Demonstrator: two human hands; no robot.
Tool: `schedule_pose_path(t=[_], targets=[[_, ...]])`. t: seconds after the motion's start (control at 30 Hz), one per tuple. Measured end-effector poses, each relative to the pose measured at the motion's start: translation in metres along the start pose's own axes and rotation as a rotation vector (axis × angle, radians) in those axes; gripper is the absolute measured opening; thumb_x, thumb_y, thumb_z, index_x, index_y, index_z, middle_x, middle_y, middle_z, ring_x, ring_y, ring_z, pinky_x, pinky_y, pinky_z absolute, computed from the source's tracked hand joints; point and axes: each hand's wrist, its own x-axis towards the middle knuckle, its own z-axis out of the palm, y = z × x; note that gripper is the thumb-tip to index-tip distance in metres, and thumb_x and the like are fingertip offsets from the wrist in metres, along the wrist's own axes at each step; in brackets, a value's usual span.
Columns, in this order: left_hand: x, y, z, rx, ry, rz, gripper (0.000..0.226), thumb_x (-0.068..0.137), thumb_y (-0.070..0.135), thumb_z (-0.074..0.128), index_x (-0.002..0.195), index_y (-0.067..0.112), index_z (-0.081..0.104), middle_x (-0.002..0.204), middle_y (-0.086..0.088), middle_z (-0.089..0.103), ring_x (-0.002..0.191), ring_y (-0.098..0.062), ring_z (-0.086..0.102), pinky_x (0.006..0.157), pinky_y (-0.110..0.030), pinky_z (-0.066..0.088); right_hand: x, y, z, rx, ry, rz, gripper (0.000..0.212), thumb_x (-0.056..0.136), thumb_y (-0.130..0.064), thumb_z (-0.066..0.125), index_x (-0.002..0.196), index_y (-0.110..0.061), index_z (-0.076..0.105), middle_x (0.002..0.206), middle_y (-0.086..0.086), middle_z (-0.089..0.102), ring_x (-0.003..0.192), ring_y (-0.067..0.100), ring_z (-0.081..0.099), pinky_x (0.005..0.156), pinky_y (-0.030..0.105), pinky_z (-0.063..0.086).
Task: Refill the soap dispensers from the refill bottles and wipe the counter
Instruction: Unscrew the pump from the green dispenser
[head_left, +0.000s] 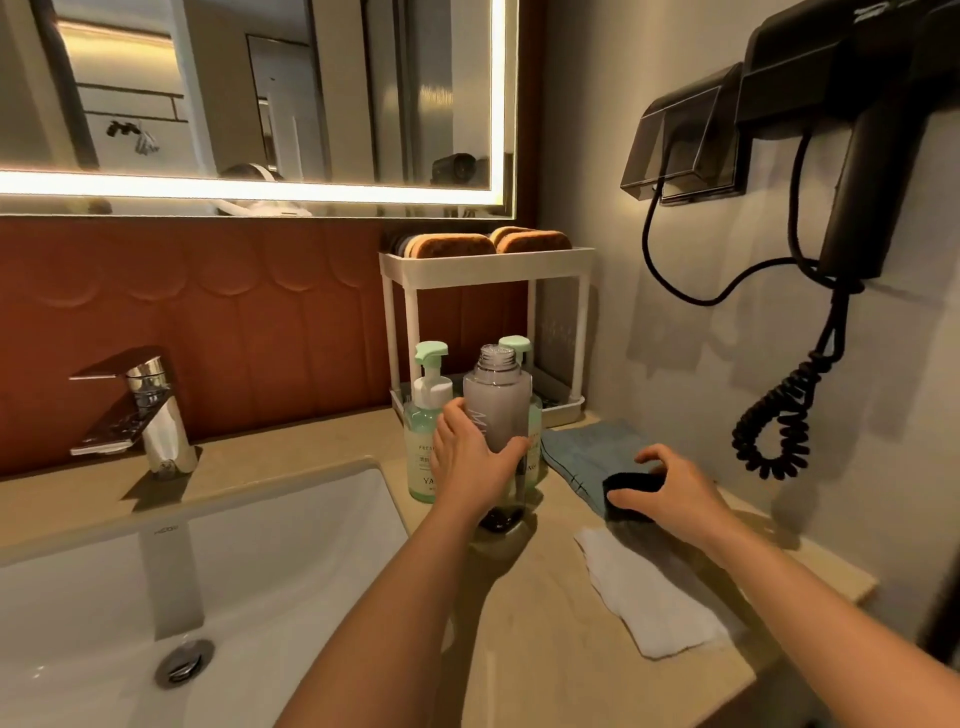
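Left hand grips the uncapped grey refill bottle standing on the counter, fingers curled round its left side and thumb across the front. Two green pump dispensers sit right behind those fingers. Right hand pinches a black cap, with a blue cloth under the fingertips.

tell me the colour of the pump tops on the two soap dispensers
Pale mint green pump tops, clearest in the head view.

The left grip and right grip are bare, like both forearms.
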Motion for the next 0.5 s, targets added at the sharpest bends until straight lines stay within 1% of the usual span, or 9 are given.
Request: schedule_pose_path(t=[0.1,0.17,0.23,0.33,0.4,0.5], targets=[[-0.003,0.000,-0.002,0.011,0.011,-0.008,0.075,0.079,0.040,0.067,0.134,0.017,0.021,0.138,-0.005,0.030,0.127,-0.022,0.031,0.107,-0.039,0.030,-0.010,0.015,0.000,-0.034,0.060,0.010,0.056,0.074,-0.034,0.076,0.119,-0.016,0.048,0.117,0.008,0.053,0.098,0.025,0.051,0.069,0.032,0.042],[-0.007,-0.001,-0.002,-0.022,0.031,-0.021,0.077,0.079,0.042,0.067,0.135,0.017,0.020,0.139,-0.005,0.028,0.129,-0.022,0.029,0.108,-0.039,0.028,-0.012,0.020,-0.002,-0.063,0.103,0.029,0.057,0.076,-0.035,0.073,0.122,-0.015,0.047,0.124,0.012,0.049,0.104,0.029,0.051,0.074,0.033,0.042],[-0.013,-0.003,-0.003,-0.067,0.067,-0.025,0.076,0.080,0.042,0.065,0.137,0.016,0.021,0.140,-0.005,0.028,0.129,-0.022,0.028,0.108,-0.041,0.028,-0.014,0.024,-0.005,-0.092,0.111,0.055,0.059,0.078,-0.035,0.071,0.126,-0.013,0.045,0.129,0.014,0.043,0.109,0.031,0.049,0.081,0.036,0.044],[-0.021,-0.009,-0.009,-0.108,0.136,-0.020,0.061,0.086,0.039,0.058,0.133,0.015,0.027,0.135,-0.006,0.032,0.125,-0.022,0.034,0.104,-0.040,0.034,-0.017,0.027,-0.006,-0.137,0.112,0.075,0.060,0.080,-0.034,0.069,0.129,-0.011,0.043,0.132,0.015,0.041,0.113,0.033,0.047,0.086,0.036,0.043],[-0.025,-0.014,-0.014,-0.116,0.177,-0.025,0.052,0.090,0.037,0.053,0.131,0.015,0.031,0.132,-0.006,0.034,0.121,-0.020,0.036,0.099,-0.036,0.035,-0.018,0.028,-0.006,-0.154,0.102,0.088,0.060,0.080,-0.035,0.068,0.129,-0.010,0.043,0.132,0.015,0.040,0.114,0.033,0.047,0.087,0.037,0.043],[-0.026,-0.019,-0.023,-0.113,0.228,-0.039,0.046,0.092,0.036,0.049,0.129,0.014,0.033,0.130,-0.007,0.035,0.118,-0.021,0.038,0.096,-0.033,0.034,-0.019,0.027,-0.007,-0.180,0.073,0.118,0.062,0.082,-0.039,0.065,0.132,-0.011,0.040,0.134,0.016,0.039,0.116,0.035,0.045,0.090,0.040,0.044]])
